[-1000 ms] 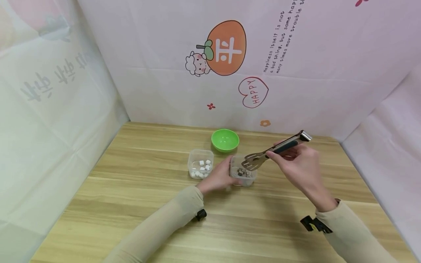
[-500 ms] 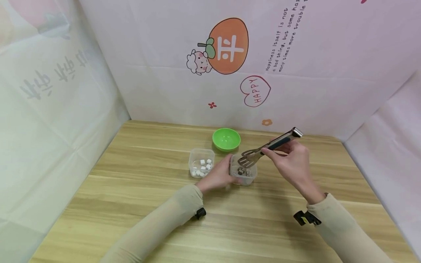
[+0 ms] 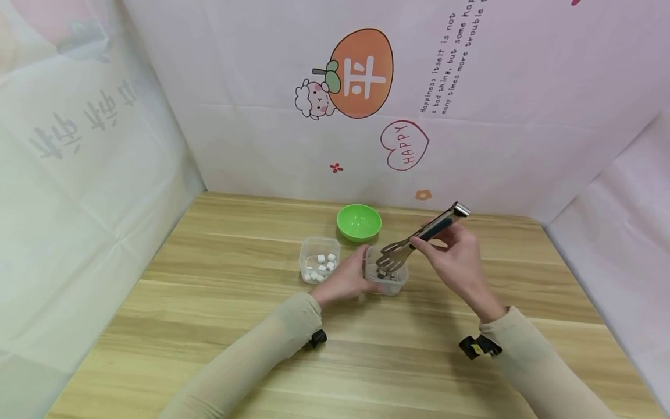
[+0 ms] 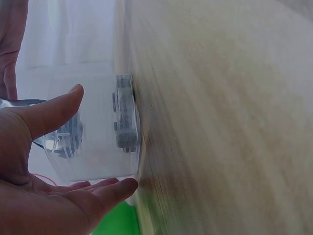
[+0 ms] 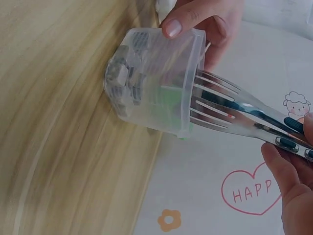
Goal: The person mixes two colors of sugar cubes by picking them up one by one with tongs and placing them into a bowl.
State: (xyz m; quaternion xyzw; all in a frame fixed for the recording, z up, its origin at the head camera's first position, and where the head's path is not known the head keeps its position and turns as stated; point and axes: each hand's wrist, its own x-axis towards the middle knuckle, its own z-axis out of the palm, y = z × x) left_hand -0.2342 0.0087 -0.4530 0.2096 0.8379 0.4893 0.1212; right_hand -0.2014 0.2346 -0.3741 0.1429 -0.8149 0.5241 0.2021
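the green bowl (image 3: 358, 223) sits farther from the person than both tubs. in front of it, slightly right, the clear tub (image 3: 394, 286) of grey cubes (image 5: 118, 74) stands upright on the table (image 3: 398, 355). the left hand (image 3: 346, 279) curls round that tub, thumb on its near side and fingers towards the bowl, likely so such a light thing cannot slide. right of the bowl, the right hand (image 3: 459, 259) pinches the tongs (image 3: 435, 227) by the handles, slanting them so their slotted ends, seemingly a little apart, reach inside the mouth without touching the cubes. the second tub (image 3: 307, 251), holding white cubes (image 3: 331, 257), stands in front of the bowl, slightly left, probably for easy reach.
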